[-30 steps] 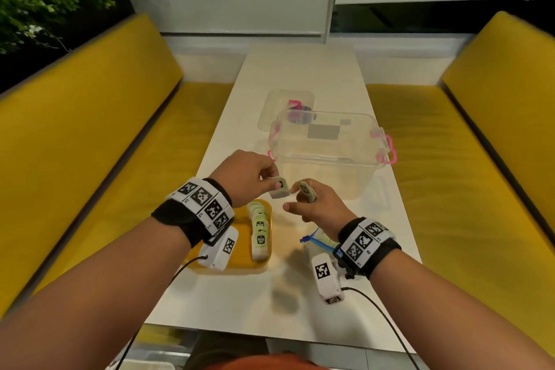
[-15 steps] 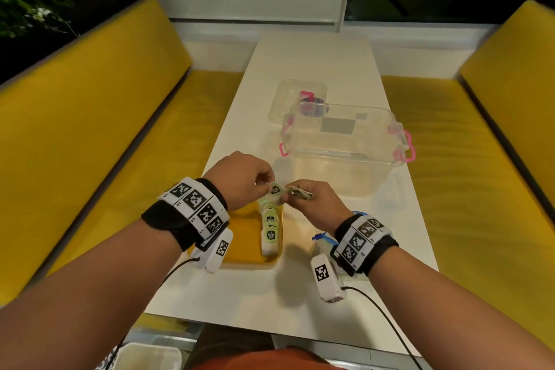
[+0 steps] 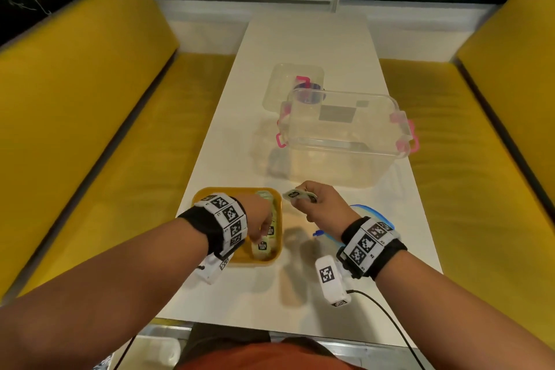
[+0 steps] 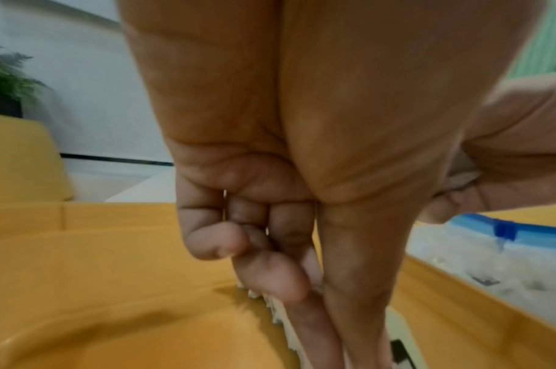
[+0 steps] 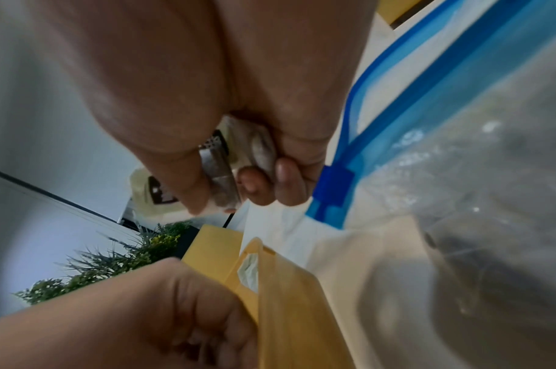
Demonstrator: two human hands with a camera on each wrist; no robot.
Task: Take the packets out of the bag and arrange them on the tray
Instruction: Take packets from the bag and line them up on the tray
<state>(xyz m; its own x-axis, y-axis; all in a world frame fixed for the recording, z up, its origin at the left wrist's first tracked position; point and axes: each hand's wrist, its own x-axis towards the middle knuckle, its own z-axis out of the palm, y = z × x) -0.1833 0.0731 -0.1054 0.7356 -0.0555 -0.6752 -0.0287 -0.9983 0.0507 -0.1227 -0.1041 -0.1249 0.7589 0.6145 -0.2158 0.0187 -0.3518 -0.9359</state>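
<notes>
A yellow tray point(image 3: 258, 261) near the table's front edge holds several pale green packets point(image 3: 271, 230) in a row. My left hand point(image 3: 259, 238) reaches down into it, and thumb and fingers pinch a packet point(image 4: 402, 329) lying on the tray floor point(image 4: 112, 287). My right hand point(image 3: 303, 204) hovers just right of the tray, gripping another pale packet point(image 3: 300, 196) point(image 5: 219, 164) between thumb and curled fingers. The clear zip bag point(image 3: 365, 210) with a blue seal lies on the table under my right wrist point(image 5: 459, 149).
A clear plastic box point(image 3: 345, 141) with pink clips stands behind the hands. Its lid point(image 3: 294, 81) lies further back. Yellow benches point(image 3: 90, 129) flank the narrow white table point(image 3: 234, 294).
Both hands were together above the tray, each with a packet. My left hand has dropped into the tray with its packet. The right hand has stayed up, right of the tray.
</notes>
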